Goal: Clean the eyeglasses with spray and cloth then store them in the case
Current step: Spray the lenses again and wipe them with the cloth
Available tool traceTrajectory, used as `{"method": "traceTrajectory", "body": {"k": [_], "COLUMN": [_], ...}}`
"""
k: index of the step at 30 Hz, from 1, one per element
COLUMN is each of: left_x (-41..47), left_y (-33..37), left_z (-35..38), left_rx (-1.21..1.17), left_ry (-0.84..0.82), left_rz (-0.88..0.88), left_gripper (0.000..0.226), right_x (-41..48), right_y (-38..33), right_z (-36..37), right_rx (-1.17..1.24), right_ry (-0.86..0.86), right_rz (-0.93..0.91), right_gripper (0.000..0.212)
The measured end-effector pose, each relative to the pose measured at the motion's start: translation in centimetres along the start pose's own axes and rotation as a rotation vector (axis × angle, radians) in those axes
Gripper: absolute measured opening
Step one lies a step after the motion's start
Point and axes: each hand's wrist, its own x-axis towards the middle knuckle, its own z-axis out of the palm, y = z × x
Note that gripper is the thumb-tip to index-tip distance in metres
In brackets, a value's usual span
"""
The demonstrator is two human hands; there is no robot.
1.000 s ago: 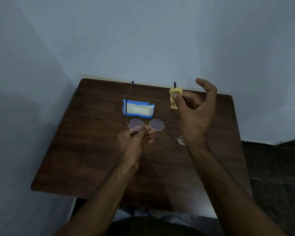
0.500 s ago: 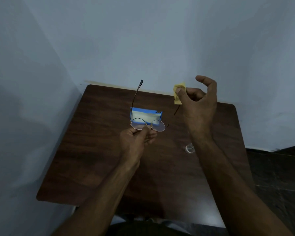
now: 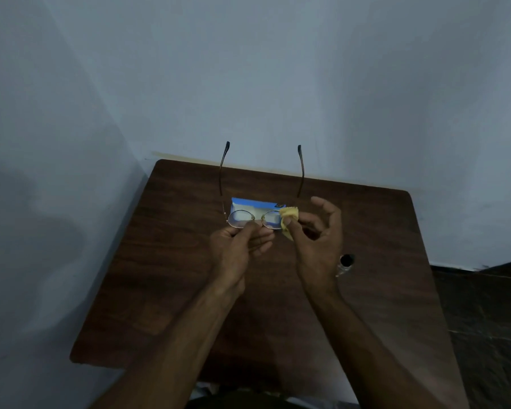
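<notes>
Round wire-rimmed eyeglasses point(image 3: 241, 219) hang above the table with both temples pointing away toward the wall. My left hand point(image 3: 238, 249) pinches them at the bridge from below. My right hand point(image 3: 316, 240) pinches a small yellow cloth point(image 3: 288, 221) between thumb and forefinger and holds it against the right lens. The blue and white glasses case point(image 3: 255, 204) lies on the table just behind the lenses, partly hidden by them. A small clear spray bottle with a black cap point(image 3: 345, 264) lies on the table beside my right wrist.
The dark brown wooden table point(image 3: 165, 276) stands in a corner, with pale walls close behind it and at its left. A dark floor shows to the right of the table.
My right hand has come down and left, bringing the yellow cloth from beside the right temple onto the right lens. The glasses have levelled so both temples stick straight out.
</notes>
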Motion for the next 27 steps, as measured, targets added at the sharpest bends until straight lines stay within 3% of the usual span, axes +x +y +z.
{"method": "traceTrajectory", "body": {"k": [7,13,27], "left_x": [-0.7,-0.9,-1.1], "left_y": [-0.2,-1.1,-0.9], "left_z": [0.0,0.4,1.5], "left_rx": [0.042,0.071,0.023], "left_ry": [-0.007,-0.005,-0.006], "left_rz": [0.009,0.006,0.008], "left_gripper": [0.013,0.015,0.013], "right_x": [2.7,5.9,3.9], "right_y": [-3.5,-6.7,-3.5], "right_z": [-0.2,0.1,-1.1], "right_rx": [0.083,-0.010,0.057], "right_ry": [0.069,0.127,0.037], "right_rz": [-0.134,-0.246,-0.137], "right_gripper": [0.079,0.075,0.074]}}
